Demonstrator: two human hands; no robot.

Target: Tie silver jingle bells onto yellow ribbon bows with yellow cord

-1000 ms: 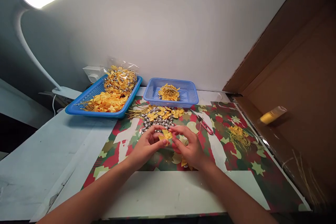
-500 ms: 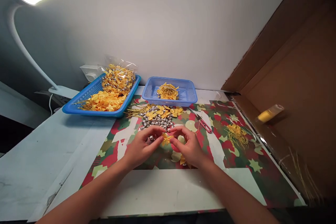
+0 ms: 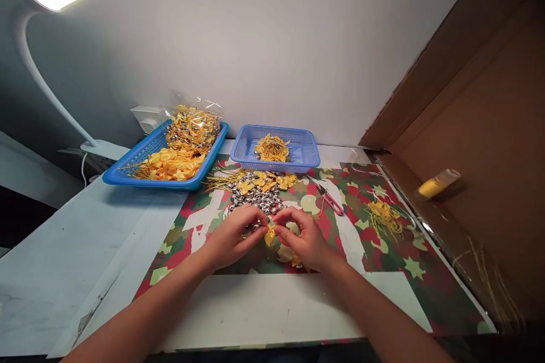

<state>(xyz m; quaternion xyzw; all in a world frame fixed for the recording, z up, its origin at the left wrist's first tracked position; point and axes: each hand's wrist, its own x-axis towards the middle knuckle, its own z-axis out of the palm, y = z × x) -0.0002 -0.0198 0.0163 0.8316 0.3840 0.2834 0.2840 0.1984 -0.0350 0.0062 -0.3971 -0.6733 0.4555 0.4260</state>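
Between my two hands is a small yellow ribbon bow (image 3: pixel 270 236), low over the patterned sheet. My left hand (image 3: pixel 234 238) pinches it from one side with thumb and index finger. On its other side, my right hand (image 3: pixel 305 239) has thumb and fingertips closed on it too. Just beyond the fingers lies a heap of small round silver bells (image 3: pixel 260 199). Yellow bows with cord tails (image 3: pixel 255 182) rest on the heap's far side. Another yellow bow (image 3: pixel 297 260) lies partly hidden by my right hand.
A blue tray (image 3: pixel 111 177) at the left holds bows and a filled clear bag (image 3: pixel 193 125). Behind the bells stands a light blue basket (image 3: pixel 305 154) with more bows. Pink-handled thread snips (image 3: pixel 334 204) and a bow bundle (image 3: pixel 385 218) lie right. A lamp (image 3: pixel 55 96) stands left.
The bow between my fingers has turned and now hangs slightly lower. My left fingertips have shifted a little. Both hands stay in nearly the same place.
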